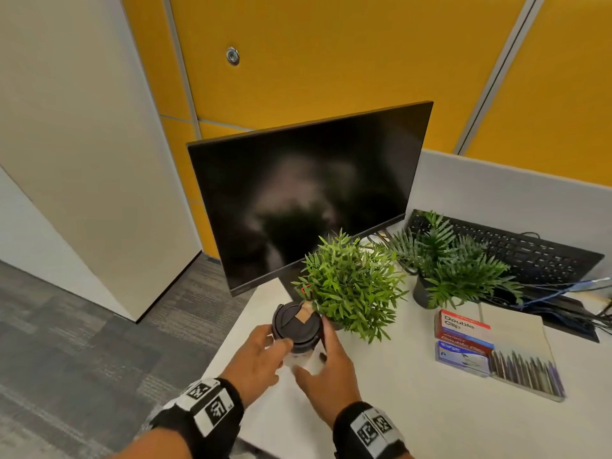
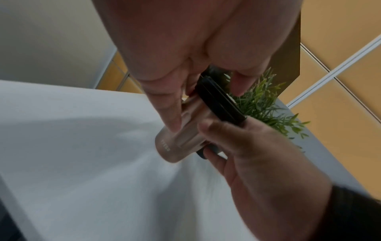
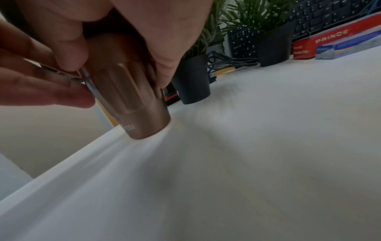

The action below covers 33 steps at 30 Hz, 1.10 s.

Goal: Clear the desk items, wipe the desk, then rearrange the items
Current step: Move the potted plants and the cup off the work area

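Observation:
A copper tumbler with a black lid is at the left end of the white desk, held between both hands. My left hand grips its left side just under the lid, and my right hand wraps the right side. In the left wrist view the tumbler leans, with left fingers along its body. In the right wrist view its base is at the desk surface; contact is blurred.
A dark monitor stands behind the tumbler. Right of it are two potted plants, a black keyboard, clip boxes, a notebook, a pen set and cables. The desk's left edge is close by.

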### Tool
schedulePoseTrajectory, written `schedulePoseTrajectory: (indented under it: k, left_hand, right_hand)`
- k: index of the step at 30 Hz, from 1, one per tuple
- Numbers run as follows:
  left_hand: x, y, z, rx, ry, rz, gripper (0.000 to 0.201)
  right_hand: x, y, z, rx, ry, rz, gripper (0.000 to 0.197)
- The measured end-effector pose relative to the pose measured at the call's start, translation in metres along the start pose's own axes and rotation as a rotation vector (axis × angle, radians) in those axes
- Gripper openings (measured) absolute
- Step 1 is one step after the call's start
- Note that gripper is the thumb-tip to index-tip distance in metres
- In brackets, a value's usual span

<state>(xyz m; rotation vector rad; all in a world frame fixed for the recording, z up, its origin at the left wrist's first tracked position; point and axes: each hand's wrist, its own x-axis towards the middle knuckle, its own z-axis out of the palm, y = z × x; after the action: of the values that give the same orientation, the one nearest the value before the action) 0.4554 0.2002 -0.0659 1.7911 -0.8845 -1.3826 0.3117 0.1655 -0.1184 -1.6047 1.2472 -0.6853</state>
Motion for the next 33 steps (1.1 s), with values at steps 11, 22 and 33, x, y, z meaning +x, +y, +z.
schedulePoseTrajectory:
  k: [11, 22, 33]
  left_hand:
    - [0.027, 0.031, 0.033, -0.261, 0.11, -0.106, 0.034]
    - [0.043, 0.037, 0.038, -0.216, 0.118, -0.119, 0.035]
    - [-0.025, 0.043, 0.113, 0.664, 0.011, 0.318, 0.004]
  right_hand:
    - [0.059, 0.043, -0.074, 0.595, 0.185, 0.422, 0.054]
    - [0.08, 0.034, -0.087, 0.5, 0.123, 0.342, 0.027]
    - [0.03, 0.063, -0.215, 0.292, 0.432, 0.404, 0.024]
